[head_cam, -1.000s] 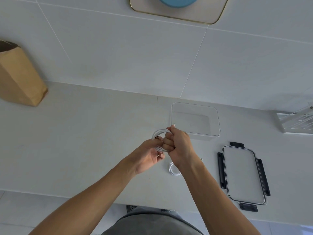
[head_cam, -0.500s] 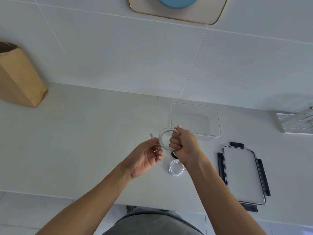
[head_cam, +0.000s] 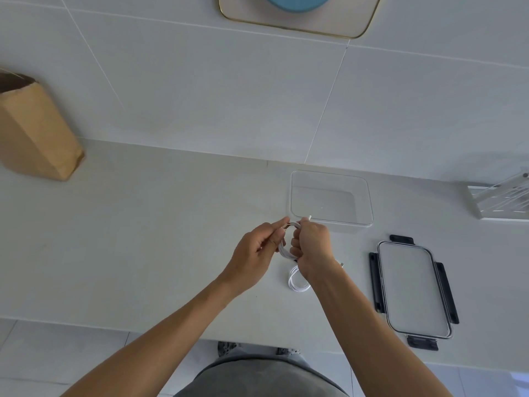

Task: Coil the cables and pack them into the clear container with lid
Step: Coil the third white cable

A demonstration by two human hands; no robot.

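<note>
Both hands near front of clear container [head_cam: 369, 202]: right hand [head_cam: 312, 243] fisted round white cable coil [head_cam: 284, 250] to keep loops, left hand [head_cam: 254, 253] pinching its end to tuck

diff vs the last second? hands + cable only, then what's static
Half a second ago the left hand had opened and come off the white cable; now it has closed back in and pinches the loop's top beside the right hand, which has kept its grip throughout. The coiled cable on the counter, clear container, lid and paper bag have not moved.
</note>
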